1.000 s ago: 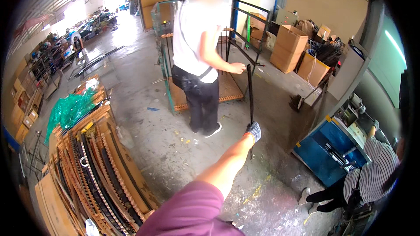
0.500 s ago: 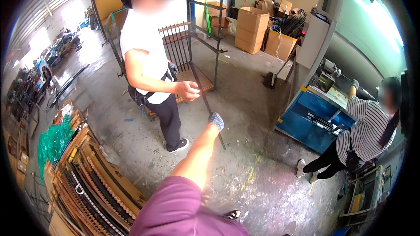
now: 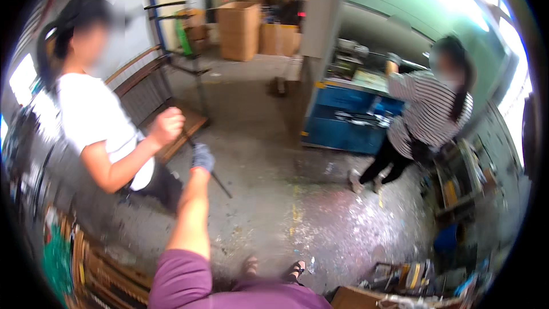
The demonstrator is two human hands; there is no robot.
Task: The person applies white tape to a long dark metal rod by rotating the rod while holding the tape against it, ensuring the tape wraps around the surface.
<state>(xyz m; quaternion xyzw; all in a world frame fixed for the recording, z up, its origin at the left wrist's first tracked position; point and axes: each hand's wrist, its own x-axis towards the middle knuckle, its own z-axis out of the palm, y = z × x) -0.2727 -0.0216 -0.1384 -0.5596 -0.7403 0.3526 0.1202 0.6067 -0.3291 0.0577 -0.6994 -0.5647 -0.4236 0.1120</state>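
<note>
My left hand (image 3: 202, 159), in a grey knit glove, reaches forward at the end of my outstretched arm. It is closed around a thin dark rod (image 3: 222, 184), which slants from upper left to lower right. Close by the rod's upper end is the raised bare hand (image 3: 166, 127) of a person in a white T-shirt (image 3: 94, 114); whether those fingers touch the rod, I cannot tell. My right hand is out of view.
At right, a person in a striped shirt (image 3: 429, 103) works at a blue machine (image 3: 347, 120). Beyond the near person stands a metal-framed cart (image 3: 191, 121). Cardboard boxes (image 3: 239, 31) stand at the back. Long brown strips (image 3: 108, 269) are stacked lower left, near green plastic (image 3: 57, 260).
My view has swung right, so the scene sits further left. The white-shirted person has turned and brought a raised hand up near the rod. My left hand still grips the rod.
</note>
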